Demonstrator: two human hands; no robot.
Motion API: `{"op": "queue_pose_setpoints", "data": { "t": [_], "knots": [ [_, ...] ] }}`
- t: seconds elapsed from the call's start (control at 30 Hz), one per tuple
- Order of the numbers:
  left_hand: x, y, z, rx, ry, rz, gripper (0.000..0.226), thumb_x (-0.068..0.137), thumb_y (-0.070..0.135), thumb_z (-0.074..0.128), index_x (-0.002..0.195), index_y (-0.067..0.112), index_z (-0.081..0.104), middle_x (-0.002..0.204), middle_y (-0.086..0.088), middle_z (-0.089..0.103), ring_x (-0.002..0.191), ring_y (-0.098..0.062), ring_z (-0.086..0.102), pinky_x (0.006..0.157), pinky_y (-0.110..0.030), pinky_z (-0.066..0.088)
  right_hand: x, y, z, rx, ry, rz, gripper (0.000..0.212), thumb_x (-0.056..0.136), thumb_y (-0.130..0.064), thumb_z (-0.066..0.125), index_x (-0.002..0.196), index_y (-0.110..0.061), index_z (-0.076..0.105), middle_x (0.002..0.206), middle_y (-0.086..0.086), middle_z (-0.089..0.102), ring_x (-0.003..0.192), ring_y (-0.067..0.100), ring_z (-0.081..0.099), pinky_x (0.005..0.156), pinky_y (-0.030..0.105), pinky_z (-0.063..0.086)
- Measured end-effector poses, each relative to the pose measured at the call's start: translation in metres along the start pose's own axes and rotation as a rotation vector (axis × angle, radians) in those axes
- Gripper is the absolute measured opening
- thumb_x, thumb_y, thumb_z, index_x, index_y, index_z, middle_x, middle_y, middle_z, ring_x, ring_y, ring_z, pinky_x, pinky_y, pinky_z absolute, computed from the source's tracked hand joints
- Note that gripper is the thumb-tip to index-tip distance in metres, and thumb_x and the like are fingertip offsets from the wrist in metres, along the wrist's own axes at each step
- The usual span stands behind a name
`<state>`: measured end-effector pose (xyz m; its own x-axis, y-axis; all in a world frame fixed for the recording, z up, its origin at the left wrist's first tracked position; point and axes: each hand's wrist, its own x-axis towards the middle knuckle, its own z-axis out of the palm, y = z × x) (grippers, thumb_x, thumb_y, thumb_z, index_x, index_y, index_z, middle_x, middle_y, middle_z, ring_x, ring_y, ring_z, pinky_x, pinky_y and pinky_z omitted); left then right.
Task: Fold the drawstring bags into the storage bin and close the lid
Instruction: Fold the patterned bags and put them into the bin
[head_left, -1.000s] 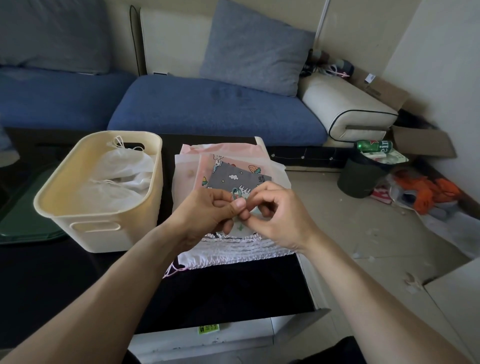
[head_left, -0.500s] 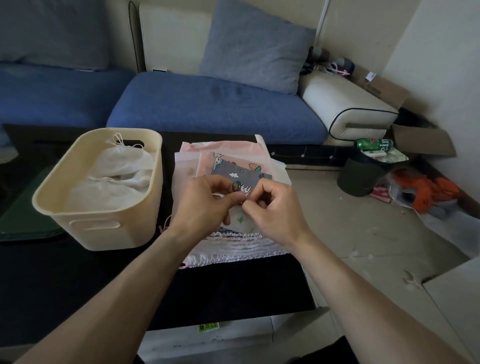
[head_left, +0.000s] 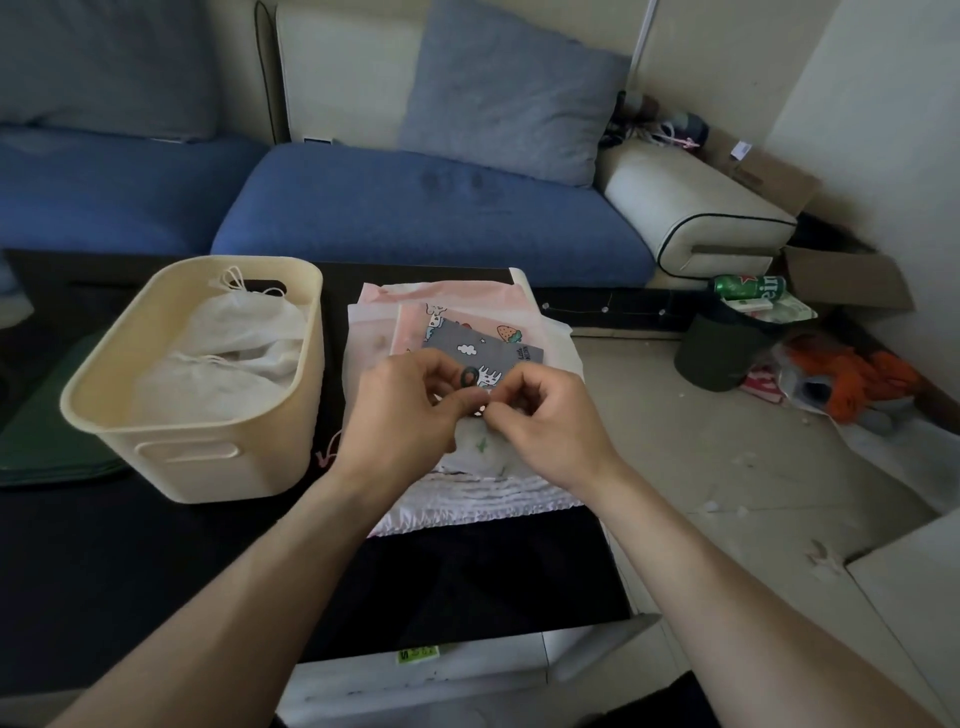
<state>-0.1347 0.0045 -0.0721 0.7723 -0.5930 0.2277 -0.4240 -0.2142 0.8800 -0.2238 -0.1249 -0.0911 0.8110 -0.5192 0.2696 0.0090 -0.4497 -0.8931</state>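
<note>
Nearest me, my left hand (head_left: 400, 410) and right hand (head_left: 545, 431) meet over the pile of bags (head_left: 467, 332) on the counter (head_left: 156, 571). Both have the fingers curled in, pinching the small pale bag (head_left: 480, 449) at its top. Over the last second my hands have drifted a little up and away from me, and a small dark loop (head_left: 470, 375) now stands clear above my left fingertips — a cord end or a ring, I cannot tell which. I judge I am still fiddling with the drawstring, so this bag is not yet folded.

Under my hands the pile lies just right of the bin (head_left: 208, 457): white ruffled cloth nearest me, then the grey printed bag (head_left: 483, 353), then pink ones at the far edge.

The bin stands where it did, open, with white bags (head_left: 228, 358) already inside. A flat green thing (head_left: 47, 447) lies left of the bin — perhaps the lid, though I can't be sure. Most of the pile is yet to go in.
</note>
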Motion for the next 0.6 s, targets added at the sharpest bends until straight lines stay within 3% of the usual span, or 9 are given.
{"op": "queue_pose_setpoints", "data": {
  "t": [0.1, 0.2, 0.43, 0.53, 0.6],
  "knots": [
    [0.001, 0.001, -0.001, 0.004, -0.034, -0.015, 0.02, 0.081, 0.025, 0.08, 0.075, 0.013, 0.065, 0.055, 0.001, 0.065, 0.038, -0.016, 0.058, 0.042, -0.02, 0.046, -0.001, -0.001, 0.001, 0.023, 0.007, -0.008, 0.015, 0.069, -0.018, 0.067, 0.081, -0.009, 0.07, 0.076, 0.004, 0.073, 0.066, 0.02, 0.065, 0.061, 0.026, 0.05],
    [0.003, 0.0, -0.002, -0.087, -0.079, -0.063, 0.022, 0.083, 0.025, 0.079, 0.079, 0.007, 0.065, 0.048, 0.004, 0.063, 0.037, -0.012, 0.054, 0.044, -0.017, 0.044, -0.001, -0.003, -0.001, 0.068, -0.018, 0.021, 0.013, 0.069, -0.017, 0.067, 0.079, -0.01, 0.072, 0.074, 0.002, 0.073, 0.063, 0.009, 0.063, 0.059, 0.018, 0.047],
    [0.003, -0.008, -0.001, -0.248, -0.156, -0.137, 0.017, 0.09, 0.015, 0.071, 0.08, 0.003, 0.064, 0.048, 0.004, 0.062, 0.035, -0.009, 0.045, 0.042, -0.016, 0.039, 0.0, -0.004, -0.006, 0.079, -0.153, 0.178, 0.007, 0.069, -0.021, 0.064, 0.065, -0.02, 0.07, 0.064, -0.003, 0.068, 0.059, 0.007, 0.056, 0.063, 0.024, 0.045],
    [0.005, -0.009, -0.002, -0.422, -0.263, -0.184, 0.017, 0.092, 0.01, 0.066, 0.077, 0.007, 0.061, 0.051, 0.003, 0.062, 0.035, -0.009, 0.044, 0.037, -0.015, 0.032, -0.001, -0.003, -0.01, 0.087, -0.169, 0.159, 0.011, 0.073, -0.01, 0.069, 0.068, -0.02, 0.069, 0.075, 0.012, 0.073, 0.064, 0.009, 0.058, 0.065, 0.025, 0.046],
    [0.006, -0.01, -0.002, -0.51, -0.349, -0.215, 0.016, 0.089, 0.014, 0.066, 0.076, 0.009, 0.058, 0.054, 0.002, 0.062, 0.035, -0.009, 0.043, 0.038, -0.016, 0.028, -0.003, -0.001, -0.012, 0.033, -0.151, 0.104, 0.02, 0.078, 0.001, 0.072, 0.073, -0.018, 0.069, 0.08, 0.012, 0.074, 0.067, 0.007, 0.061, 0.068, 0.022, 0.046]
  ]
}}
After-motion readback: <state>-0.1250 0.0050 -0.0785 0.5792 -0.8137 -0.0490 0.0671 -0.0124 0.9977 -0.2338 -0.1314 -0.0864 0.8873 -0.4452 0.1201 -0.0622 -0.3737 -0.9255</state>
